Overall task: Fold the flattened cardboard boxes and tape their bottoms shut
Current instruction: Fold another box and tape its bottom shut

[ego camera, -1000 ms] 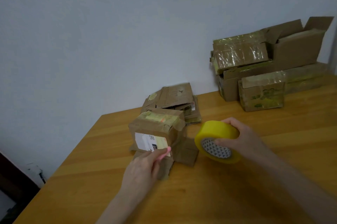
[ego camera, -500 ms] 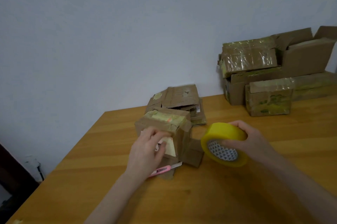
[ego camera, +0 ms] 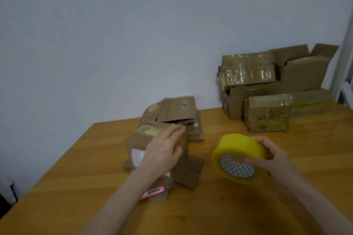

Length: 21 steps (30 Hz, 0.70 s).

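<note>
Head view: a small brown cardboard box (ego camera: 136, 139) stands on the wooden counter (ego camera: 238, 210) left of centre, its top patched with yellowish tape, a white label on its near face, and loose flaps splayed on the counter at its base. The left hand (ego camera: 162, 151) lies on this box, fingers nearly straight across the top and thumb against the side, clasping nothing. The right hand (ego camera: 272, 160) grips a roll of yellow packing tape (ego camera: 236, 146), held clear of the counter just right of the box, fingers curled round its rim. A pink utility knife (ego camera: 155, 191) lies beside the left wrist. A stack of flattened brown cardboard boxes (ego camera: 179, 109) lies directly behind the box. Several taped brown cardboard boxes (ego camera: 267, 115) are piled at the far right against the pale wall (ego camera: 133, 34).
</note>
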{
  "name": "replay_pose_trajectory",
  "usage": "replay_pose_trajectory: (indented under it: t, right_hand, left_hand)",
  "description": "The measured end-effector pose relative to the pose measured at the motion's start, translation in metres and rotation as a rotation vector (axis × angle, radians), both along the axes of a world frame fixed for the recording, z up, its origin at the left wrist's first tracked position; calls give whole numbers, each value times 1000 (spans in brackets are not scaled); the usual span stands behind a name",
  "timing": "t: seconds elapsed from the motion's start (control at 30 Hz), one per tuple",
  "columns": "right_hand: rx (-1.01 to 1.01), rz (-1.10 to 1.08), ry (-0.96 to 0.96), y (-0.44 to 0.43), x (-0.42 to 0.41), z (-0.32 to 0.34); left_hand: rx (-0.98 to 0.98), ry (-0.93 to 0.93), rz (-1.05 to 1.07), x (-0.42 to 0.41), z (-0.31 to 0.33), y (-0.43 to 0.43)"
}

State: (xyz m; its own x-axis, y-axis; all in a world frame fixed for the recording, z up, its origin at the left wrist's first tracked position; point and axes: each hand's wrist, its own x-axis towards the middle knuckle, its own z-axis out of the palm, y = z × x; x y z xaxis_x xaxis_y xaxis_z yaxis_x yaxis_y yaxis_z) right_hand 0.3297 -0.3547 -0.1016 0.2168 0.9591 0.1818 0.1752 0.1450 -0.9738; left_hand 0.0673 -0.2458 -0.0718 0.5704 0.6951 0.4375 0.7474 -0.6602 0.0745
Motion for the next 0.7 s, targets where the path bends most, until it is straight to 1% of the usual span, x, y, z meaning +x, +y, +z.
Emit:
replay_pose_trajectory:
  t: [0.03, 0.07, 0.1, 0.2, 0.23, 0.27, 0.3, 0.37, 0.47, 0.53, 0.63, 0.7]
  right_hand:
    - [31, -3, 26, -1, 2, 2]
    - [62, 1, 52, -2, 3, 4]
    - [89, 15, 72, -3, 4, 6]
    - [164, 57, 106, -7, 3, 12]
    - [179, 55, 92, -9, 2, 15]
    - [194, 47, 69, -11, 0, 17]
    - [208, 36, 41, -14, 0, 19]
    - [229, 16, 3, -16, 2, 20]
    - [211, -3, -29, -20, 10, 15]
    - [190, -7, -43, -21, 15, 13]
    - [158, -5, -49, -21, 20, 14]
    - [109, 8, -50, -18, 20, 16]
  left_hand:
    - [-11, -167, -3, 7, 7, -5]
    - [-94, -312, 2, 16, 14, -9]
    - [-250, -421, 13, 27, 21, -12]
    - [-857, -569, 26, 56, 29, -16]
    - [-1006, -609, 24, 63, 28, -17]
    - [-1083, -642, 9, 67, 27, -18]
    - [-1083, -653, -14, 71, 25, -17]
    - [-1016, -696, -35, 79, 23, -17]
    - [-961, -752, -5, 90, 23, -17]
    - [-928, -725, 21, 98, 22, -17]
    - [-827, -630, 59, 109, 20, -15]
    - [-756, -620, 72, 115, 20, -14]
